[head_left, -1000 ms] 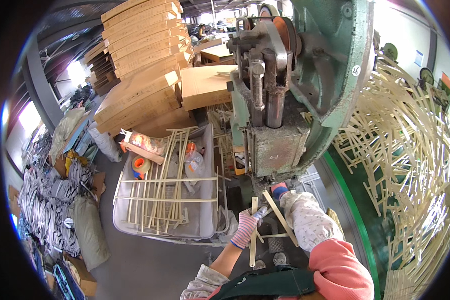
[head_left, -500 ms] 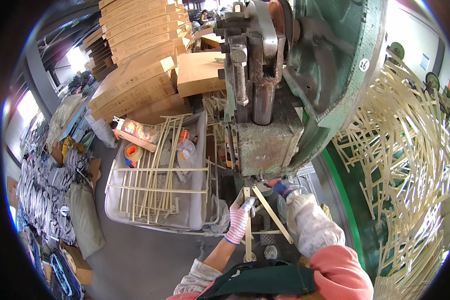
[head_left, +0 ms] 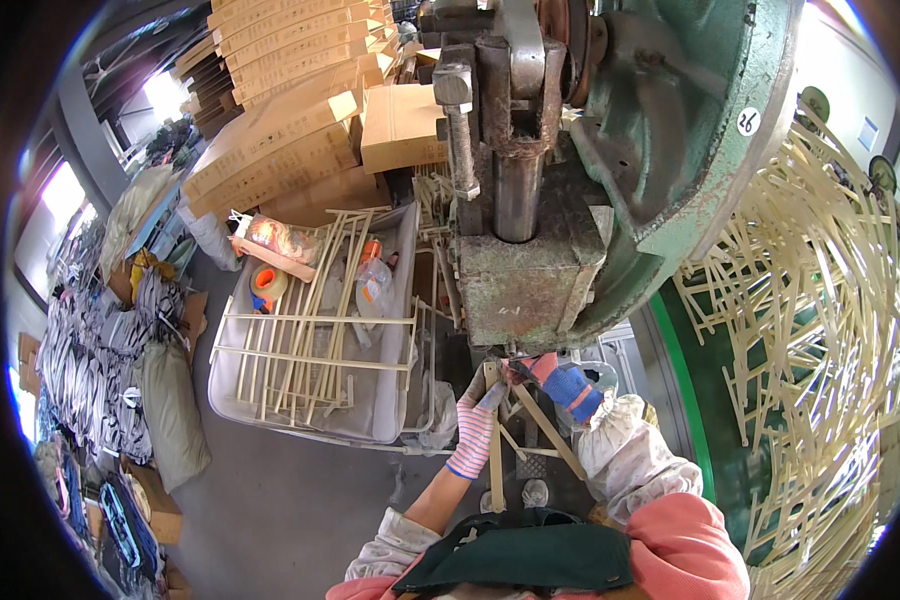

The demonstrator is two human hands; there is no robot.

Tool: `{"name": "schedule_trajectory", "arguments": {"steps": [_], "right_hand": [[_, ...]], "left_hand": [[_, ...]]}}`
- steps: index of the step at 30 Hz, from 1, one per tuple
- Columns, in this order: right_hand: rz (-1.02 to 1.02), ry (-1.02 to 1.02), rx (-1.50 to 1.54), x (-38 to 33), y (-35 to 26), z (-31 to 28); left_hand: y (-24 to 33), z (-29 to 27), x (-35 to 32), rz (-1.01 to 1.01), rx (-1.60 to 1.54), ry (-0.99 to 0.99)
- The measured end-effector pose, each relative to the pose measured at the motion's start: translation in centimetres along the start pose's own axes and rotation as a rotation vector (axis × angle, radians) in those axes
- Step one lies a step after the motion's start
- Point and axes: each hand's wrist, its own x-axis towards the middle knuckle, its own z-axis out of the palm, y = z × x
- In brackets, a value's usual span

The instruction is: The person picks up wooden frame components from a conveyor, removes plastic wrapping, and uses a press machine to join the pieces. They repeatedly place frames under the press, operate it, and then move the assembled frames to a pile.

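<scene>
just below press (head_left: 528, 290) edge, hands (head_left: 475, 418) with slat (head_left: 496, 460), floor (head_left: 290, 490) leftward

Bin (head_left: 400, 275) left of press (head_left: 530, 290), strip pile (head_left: 830, 250) right

1. The top of the green press (head_left: 680, 180) is cut off by the upper edge, as is the carton stack (head_left: 300, 50).
2. Part of the left pale strip (head_left: 497, 460) is covered by the left hand (head_left: 477, 425).
3. The upper end of the right pale strip (head_left: 552, 432) is hidden at the right hand (head_left: 562, 385), whose grip cannot be told.
4. The heap of strips (head_left: 800, 300) is cut off by the dark rim.
5. The clear bag's (head_left: 374, 288) contents are too blurred to tell.
</scene>
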Motion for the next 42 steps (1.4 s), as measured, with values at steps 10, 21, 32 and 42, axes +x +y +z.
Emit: {"name": "schedule_trajectory", "arguments": {"steps": [10,21,32,42], "right_hand": [[-0.136,0.111,0.202,-4.6,-2.5,-0.2],[0.022,0.188,0.226,-5.6,-3.7,-0.5],[0.172,0.159,0.836,-1.2,4.0,-0.4],[-0.097,0.099,0.114,-5.9,-4.9,-2.2]], "left_hand": [[1.2,0.3,-0.4,-0.026,0.064,-0.026],[2.7,0.0,0.7,-0.129,0.052,-0.078],[5.0,0.4,0.7,-0.067,0.263,-0.302],[4.6,-0.5,0.9,-0.072,0.261,-0.291]]}}
